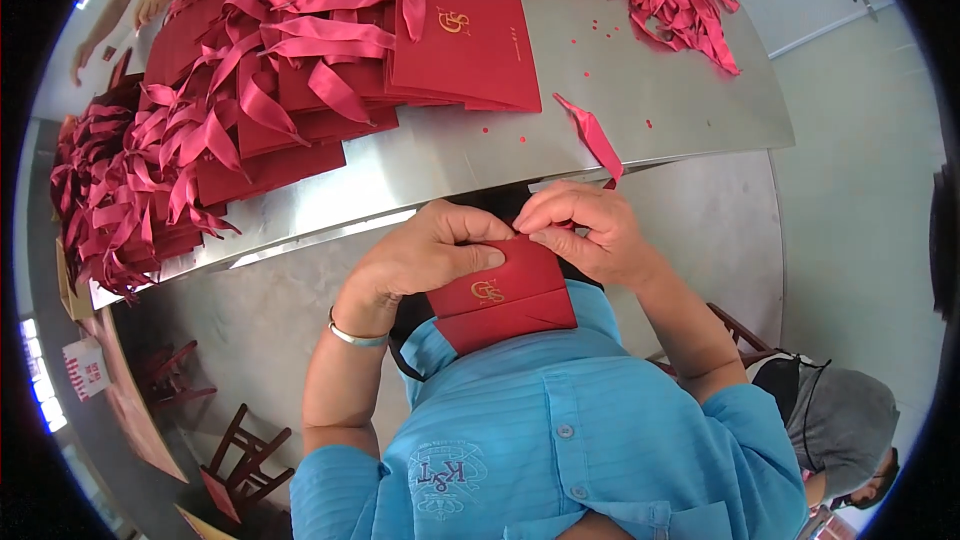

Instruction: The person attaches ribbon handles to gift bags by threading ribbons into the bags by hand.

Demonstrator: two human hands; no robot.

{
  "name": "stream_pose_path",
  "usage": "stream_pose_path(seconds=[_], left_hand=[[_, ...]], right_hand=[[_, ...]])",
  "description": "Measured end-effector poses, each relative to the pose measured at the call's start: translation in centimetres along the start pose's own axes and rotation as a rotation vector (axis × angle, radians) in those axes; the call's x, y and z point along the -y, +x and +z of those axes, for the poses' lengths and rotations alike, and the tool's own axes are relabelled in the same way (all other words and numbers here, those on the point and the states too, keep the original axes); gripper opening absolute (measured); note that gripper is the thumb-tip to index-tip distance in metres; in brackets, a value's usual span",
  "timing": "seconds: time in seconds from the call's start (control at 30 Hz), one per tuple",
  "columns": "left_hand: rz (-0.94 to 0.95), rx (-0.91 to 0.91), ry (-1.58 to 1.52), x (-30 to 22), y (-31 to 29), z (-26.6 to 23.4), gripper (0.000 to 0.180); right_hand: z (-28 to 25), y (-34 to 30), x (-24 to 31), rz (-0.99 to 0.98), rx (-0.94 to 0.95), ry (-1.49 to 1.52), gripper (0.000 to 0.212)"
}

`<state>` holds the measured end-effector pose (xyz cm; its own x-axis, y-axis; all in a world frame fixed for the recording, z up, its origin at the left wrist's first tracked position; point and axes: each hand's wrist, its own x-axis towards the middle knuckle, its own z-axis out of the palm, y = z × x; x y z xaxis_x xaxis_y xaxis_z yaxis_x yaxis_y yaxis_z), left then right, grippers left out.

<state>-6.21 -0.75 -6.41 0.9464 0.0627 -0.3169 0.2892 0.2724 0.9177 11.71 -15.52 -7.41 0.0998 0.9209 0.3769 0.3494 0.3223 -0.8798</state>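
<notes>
A small dark-red paper bag [505, 290] with a gold emblem rests against my lap, below the table's front edge. My left hand [425, 255] is closed on its upper left part, thumb lying on the front face. At the bag's upper edge, my right hand [590, 230] is pinched closed. A pink-red satin ribbon [597, 138] runs from behind that hand up onto the metal table [440, 145]. What lies exactly between the right fingertips is mostly hidden by the fingers.
Stacked red paper bags [465, 40] with ribbon handles [330, 40] cover the table's left side. Loose ribbons [680, 5] heap at the far right, near small red dots. Wooden chairs [245, 455] stand at lower left. Another person [845, 415] sits at lower right; another's hand [155, 0] shows at upper left.
</notes>
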Motion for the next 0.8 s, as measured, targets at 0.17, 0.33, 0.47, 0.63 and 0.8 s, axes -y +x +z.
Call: stream_pose_path(seconds=[0.17,0.33,0.47,0.63,0.8], left_hand=[[0.022,-0.054,-0.026,0.6,-0.4,0.0,0.011],[0.03,-0.088,0.038,0.7,-0.6,0.8,0.017],[0.084,-0.123,0.066,1.0,-0.7,1.2,0.018],[0.085,-0.015,0.073,1.3,-0.7,-0.2,0.021],[0.003,-0.12,-0.073,1.5,-0.4,0.7,0.024]], right_hand=[[0.5,0.1,-0.2,-0.051,-0.008,-0.062,0.011],[1.2,-0.4,0.2,-0.059,-0.041,-0.052,0.01],[1.3,-0.8,0.1,-0.034,-0.08,-0.011,0.009],[1.6,-0.5,-0.2,-0.064,-0.069,0.095,0.009],[1.5,-1.0,-0.5,0.031,-0.105,0.089,0.008]])
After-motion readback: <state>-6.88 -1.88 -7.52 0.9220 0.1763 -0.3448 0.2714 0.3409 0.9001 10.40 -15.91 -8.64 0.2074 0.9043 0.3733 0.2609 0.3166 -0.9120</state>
